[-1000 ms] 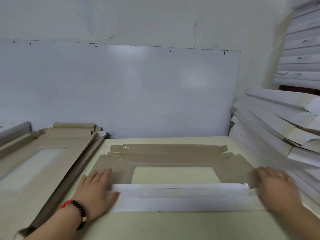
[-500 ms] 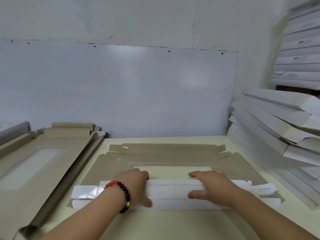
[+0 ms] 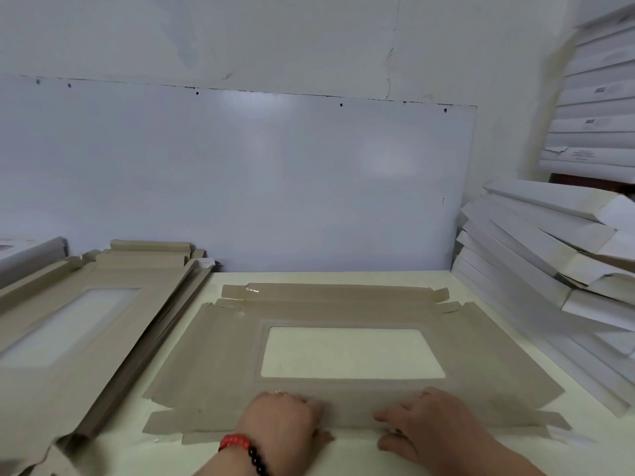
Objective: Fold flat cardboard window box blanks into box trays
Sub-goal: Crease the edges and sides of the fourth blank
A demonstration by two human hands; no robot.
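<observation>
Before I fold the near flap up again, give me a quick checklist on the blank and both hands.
1. Blank lies flat on the table, brown side up: ok.
2. Window panel uncovered, no flap over it: ok.
3. Left hand on the near edge strip, fingers curled: ok.
4. Right hand on the same strip, fingers spread: ok.
5. Far flaps lie flat, not folded: ok.
6. Near crease pre-broken along its whole length: cannot tell.

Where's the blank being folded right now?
Head view: the blank lies flat mid-table, both hands on its near edge, between the left blank stack and right white boxes.
</observation>
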